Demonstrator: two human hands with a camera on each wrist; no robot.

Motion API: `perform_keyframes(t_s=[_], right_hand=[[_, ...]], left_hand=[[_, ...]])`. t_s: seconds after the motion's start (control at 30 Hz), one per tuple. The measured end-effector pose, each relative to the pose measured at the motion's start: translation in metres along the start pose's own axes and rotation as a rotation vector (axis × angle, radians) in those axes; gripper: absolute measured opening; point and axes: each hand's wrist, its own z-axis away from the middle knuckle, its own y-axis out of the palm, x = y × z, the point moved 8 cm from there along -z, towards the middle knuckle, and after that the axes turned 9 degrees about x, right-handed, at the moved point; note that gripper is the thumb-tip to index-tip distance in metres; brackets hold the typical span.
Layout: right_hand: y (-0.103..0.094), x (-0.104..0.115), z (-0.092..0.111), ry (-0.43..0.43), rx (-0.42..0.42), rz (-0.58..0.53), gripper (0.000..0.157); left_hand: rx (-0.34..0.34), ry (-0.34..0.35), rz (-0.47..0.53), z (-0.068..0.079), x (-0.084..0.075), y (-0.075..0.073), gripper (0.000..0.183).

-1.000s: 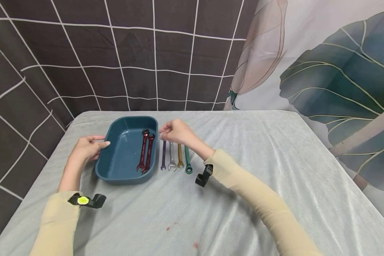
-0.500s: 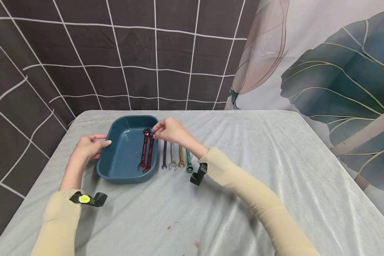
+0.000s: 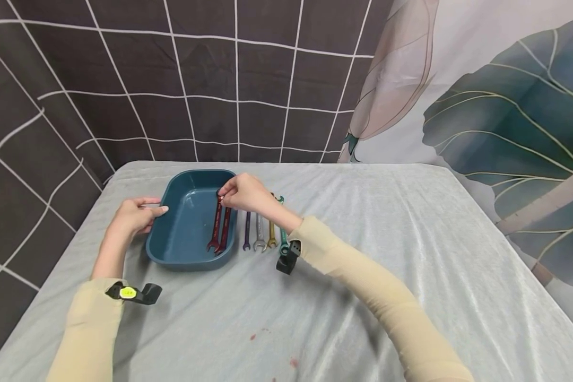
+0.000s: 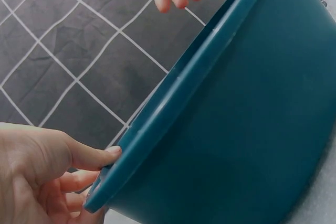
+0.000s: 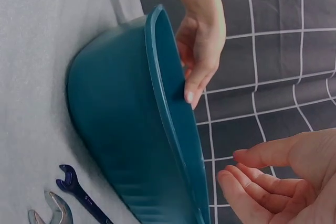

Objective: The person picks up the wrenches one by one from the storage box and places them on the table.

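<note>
In the head view, a blue tub sits on a bench covered with pale cloth, and two red wrenches lie side by side inside it, along its right wall. The person's left hand is at the tub's left rim, pinching it between thumb and fingers. The right hand is above the tub's right rim, its fingertips over the upper ends of the red wrenches; from here it is hard to tell whether they touch. On the bench just right of the tub, a purple wrench, a silver wrench, a yellow wrench and a green wrench lie in a row, in that order outward, partly covered by the right hand and forearm. Behind the tub hangs a dark curtain with white grid lines. In the left wrist view, the left thumb presses on the tub's rim with the fingers curled beneath, while the right hand's fingertips show past the far rim. In the right wrist view, the right hand is loosely curved, thumb and fingers apart with nothing between them, beside the tub's rim; the left hand grips the opposite rim, and the purple and silver wrenches lie near the tub's base.
</note>
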Motion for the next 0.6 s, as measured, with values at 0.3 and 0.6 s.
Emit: perform_keyframes(t_s=[0.3, 0.6], right_hand=[[0.01, 0.01, -0.01, 0.014, 0.024, 0.072, 0.025], [0.019, 0.012, -0.018, 0.025, 0.022, 0.135, 0.025]], left_hand=[[-0.002, -0.003, 0.009, 0.0, -0.001, -0.001, 0.058], [-0.02, -0.029, 0.017, -0.002, 0.003, -0.001, 0.056]])
